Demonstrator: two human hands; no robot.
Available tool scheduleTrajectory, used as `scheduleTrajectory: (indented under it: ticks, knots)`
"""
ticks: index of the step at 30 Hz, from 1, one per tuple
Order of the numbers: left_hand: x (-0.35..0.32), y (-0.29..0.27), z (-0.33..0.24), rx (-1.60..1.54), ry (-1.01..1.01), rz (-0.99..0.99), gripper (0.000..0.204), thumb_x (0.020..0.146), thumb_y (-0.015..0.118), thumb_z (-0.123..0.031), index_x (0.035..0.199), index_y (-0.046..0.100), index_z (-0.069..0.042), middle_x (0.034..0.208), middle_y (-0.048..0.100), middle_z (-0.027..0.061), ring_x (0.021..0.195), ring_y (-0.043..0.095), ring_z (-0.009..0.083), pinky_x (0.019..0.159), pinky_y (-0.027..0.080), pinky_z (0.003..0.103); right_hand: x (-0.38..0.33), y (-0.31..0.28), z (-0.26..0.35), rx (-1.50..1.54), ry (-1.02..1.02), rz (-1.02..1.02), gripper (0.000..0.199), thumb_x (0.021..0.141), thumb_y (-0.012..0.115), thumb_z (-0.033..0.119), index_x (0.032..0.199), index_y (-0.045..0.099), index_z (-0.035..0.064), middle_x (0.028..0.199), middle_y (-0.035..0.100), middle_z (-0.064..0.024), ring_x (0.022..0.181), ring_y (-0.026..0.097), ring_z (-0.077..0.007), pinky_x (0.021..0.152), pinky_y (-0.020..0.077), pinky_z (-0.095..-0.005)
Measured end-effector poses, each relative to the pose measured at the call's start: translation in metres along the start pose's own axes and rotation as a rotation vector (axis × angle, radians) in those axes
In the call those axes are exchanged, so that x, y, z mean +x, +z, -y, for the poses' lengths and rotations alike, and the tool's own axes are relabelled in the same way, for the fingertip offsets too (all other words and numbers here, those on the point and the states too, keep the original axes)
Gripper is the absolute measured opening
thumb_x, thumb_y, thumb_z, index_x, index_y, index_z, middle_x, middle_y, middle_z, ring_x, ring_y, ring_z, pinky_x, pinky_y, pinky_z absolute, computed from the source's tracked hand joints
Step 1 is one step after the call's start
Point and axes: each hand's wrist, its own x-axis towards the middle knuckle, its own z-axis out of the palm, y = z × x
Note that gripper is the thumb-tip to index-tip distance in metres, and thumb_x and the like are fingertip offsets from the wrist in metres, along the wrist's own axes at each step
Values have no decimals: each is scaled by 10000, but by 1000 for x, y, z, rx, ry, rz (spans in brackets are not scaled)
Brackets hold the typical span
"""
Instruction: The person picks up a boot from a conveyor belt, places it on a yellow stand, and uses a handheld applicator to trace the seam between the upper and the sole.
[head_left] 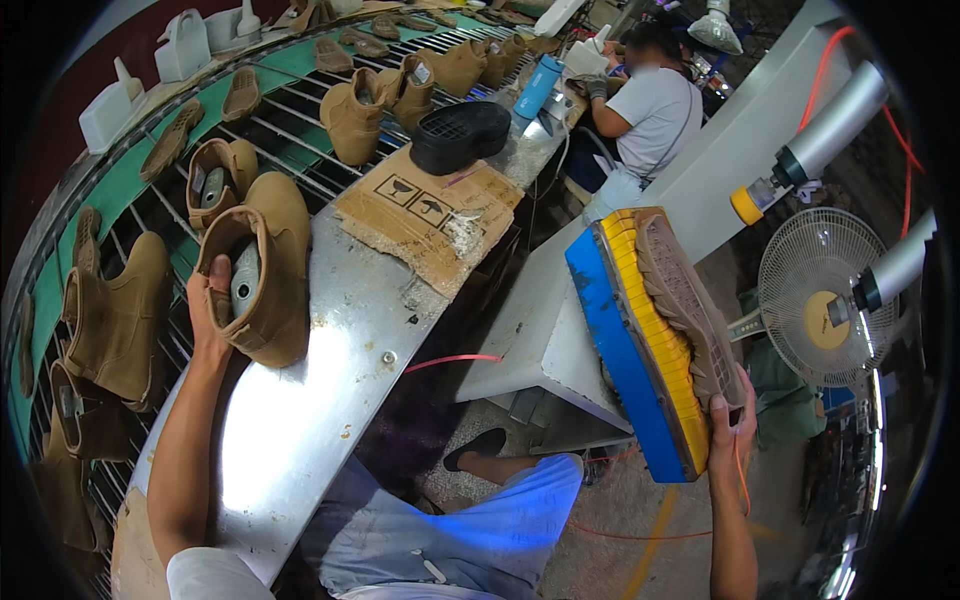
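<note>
Closest to me, looking down, it's the blue jeans (pixel 440 520) at the bottom of the view, and now the hands: my left hand (pixel 203 308) has a tan boot (pixel 283 225) at the table's edge, thumb hooked over the collar, fingers pinching it, though most of them are hidden behind the leather. Inside the opening there's a metal last (pixel 244 285), plain to see. Over on the right, my right hand (pixel 728 432) has the lower end of a brown sole (pixel 690 290), fingers and thumb pinching it; the sole lies along the yellow side of a blue-and-yellow block (pixel 625 350), held up clear of the table, and I can't tell how firmly the two meet. Here's the shiny table (pixel 330 330), then cardboard (pixel 365 212) with a black sole (pixel 460 138) on top, a blue bottle (pixel 540 87) just beyond. Left of that, the green-lined rack (pixel 285 70) carries more boots (pixel 125 315) and loose soles. Off right stands a fan (pixel 825 320). Farther back, there's a co-worker (pixel 655 115) in a white shirt, seen side-on, and white jugs (pixel 184 47) line the far left.
</note>
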Motion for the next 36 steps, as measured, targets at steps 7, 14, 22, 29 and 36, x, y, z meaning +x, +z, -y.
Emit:
scheduleTrajectory:
  ticks: [7,14,22,29,36]
  knots:
    - [-85,17,-65,-70,35,93,668,1043,608,-346,1584,334,-67,1541,468,142,1424,447,258,1162,377,416,-1,-4,-1,-21,12,11,822,903,737,486,1488,470,-27,1428,543,-209,1311,542,-298,1092,415,-415]
    - [-46,44,-43,326,-42,92,626,903,777,-204,1399,478,32,1277,653,261,1181,654,351,999,499,408,-4,-10,-34,-82,-29,-38,810,910,716,518,1482,491,-10,1440,543,-207,1348,513,-332,1106,410,-449]
    - [104,101,56,392,-62,-124,731,850,783,-346,1432,468,-36,1247,672,263,1165,652,418,1001,506,463,-1,-1,-9,-17,-27,-19,793,920,701,516,1467,503,-24,1454,528,-203,1327,522,-329,1111,397,-433]
    - [60,137,21,449,240,-256,816,807,847,-376,1409,466,24,1343,587,250,1224,589,401,1034,487,457,-10,-19,-17,157,-74,-22,933,887,699,648,1457,503,-65,1459,536,-219,1336,533,-310,1128,396,-424]
    - [-101,156,-163,-952,-751,820,560,1078,455,-433,1382,534,31,1325,632,179,1224,623,277,1015,545,443,-42,4,61,46,-222,437,1085,754,743,767,1392,548,-89,1334,645,-212,1247,626,-303,1083,468,-424]
